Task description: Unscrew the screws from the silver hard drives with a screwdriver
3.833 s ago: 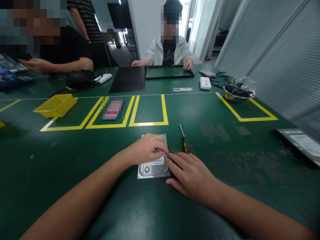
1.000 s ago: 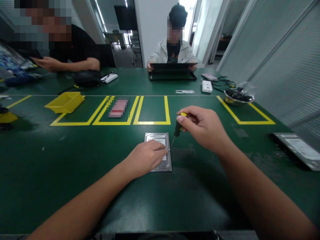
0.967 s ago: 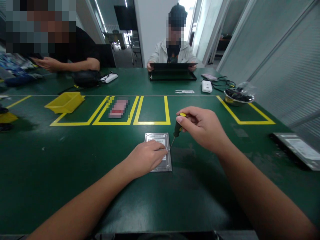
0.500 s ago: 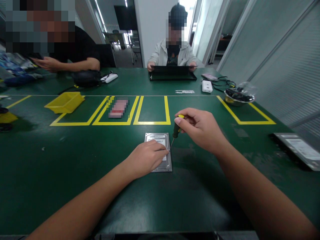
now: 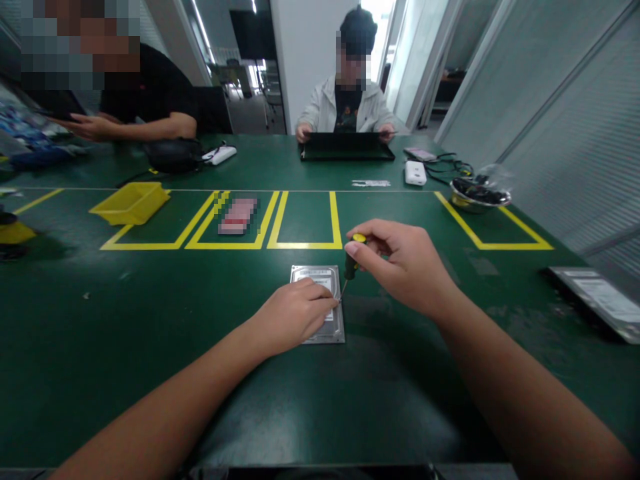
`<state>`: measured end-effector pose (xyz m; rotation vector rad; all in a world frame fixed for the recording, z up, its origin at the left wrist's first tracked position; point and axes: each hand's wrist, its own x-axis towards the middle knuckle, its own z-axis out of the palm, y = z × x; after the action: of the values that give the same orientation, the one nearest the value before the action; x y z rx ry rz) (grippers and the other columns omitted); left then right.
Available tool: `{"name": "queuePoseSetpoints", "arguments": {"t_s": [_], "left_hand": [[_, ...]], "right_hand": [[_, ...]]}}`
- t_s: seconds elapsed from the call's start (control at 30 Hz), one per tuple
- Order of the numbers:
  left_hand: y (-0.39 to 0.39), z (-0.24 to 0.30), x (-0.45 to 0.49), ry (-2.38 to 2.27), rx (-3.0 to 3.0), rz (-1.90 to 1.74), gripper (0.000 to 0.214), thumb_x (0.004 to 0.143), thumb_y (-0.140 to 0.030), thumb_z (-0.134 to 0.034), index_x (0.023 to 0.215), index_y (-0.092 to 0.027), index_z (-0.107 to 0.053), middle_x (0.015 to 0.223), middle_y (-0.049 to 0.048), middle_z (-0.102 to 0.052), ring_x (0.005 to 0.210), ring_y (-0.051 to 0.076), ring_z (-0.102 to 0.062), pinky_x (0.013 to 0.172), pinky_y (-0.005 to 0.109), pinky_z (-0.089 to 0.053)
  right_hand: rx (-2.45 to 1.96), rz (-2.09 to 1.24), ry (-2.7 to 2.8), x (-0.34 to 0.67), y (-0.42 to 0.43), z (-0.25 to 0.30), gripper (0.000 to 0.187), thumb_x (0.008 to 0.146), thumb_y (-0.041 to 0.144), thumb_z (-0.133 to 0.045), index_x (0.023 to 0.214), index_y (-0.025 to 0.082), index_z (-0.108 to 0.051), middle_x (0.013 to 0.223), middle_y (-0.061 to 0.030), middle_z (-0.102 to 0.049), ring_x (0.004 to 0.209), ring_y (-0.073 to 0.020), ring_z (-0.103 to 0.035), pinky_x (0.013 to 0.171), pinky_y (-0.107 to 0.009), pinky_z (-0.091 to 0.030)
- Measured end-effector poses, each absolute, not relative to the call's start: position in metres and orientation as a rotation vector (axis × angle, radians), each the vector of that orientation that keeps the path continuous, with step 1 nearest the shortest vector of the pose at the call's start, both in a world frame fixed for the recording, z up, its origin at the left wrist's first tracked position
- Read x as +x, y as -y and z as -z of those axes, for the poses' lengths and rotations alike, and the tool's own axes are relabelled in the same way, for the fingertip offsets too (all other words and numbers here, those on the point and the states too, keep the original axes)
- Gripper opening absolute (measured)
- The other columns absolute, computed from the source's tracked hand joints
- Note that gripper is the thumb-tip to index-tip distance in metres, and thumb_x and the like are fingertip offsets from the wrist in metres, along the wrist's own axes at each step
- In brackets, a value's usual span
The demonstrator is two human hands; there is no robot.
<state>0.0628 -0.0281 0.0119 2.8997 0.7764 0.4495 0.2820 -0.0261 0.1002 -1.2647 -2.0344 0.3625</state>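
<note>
A silver hard drive lies flat on the green table, its white label partly covered. Across it rests my left hand, gripping the drive, with the fingertips at its right edge. My right hand is closed around the handle of a dark green and yellow screwdriver. The thin shaft slants down to the drive's right edge, right beside my left fingertips. Whatever lies under the screwdriver's tip is too small to make out.
A yellow bin stands at the left by taped rectangles, and a pink blurred object lies within one. At right are a metal bowl of dark parts and another drive. Two people sit across; one holds a black panel.
My right hand and the screwdriver handle have shifted slightly left and down. My left hand and the hard drive stay in place.
</note>
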Motion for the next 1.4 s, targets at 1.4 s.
{"name": "queuePoseSetpoints", "arguments": {"t_s": [1.4], "left_hand": [[0.026,-0.012,0.06,-0.718,2.828,-0.499,0.031,0.095,-0.016,-0.049,0.12,-0.017,-0.066,0.108,0.0087,-0.068,0.101,0.023,-0.06,0.092,0.039,-0.05]], "right_hand": [[-1.193,-0.327,2.118,0.288,0.031,-0.11,0.017,0.088,0.024,-0.061,0.101,0.016,-0.069,0.07,0.0022,-0.061,0.059,-0.0101,-0.052,0.061,-0.025,-0.038]]}}
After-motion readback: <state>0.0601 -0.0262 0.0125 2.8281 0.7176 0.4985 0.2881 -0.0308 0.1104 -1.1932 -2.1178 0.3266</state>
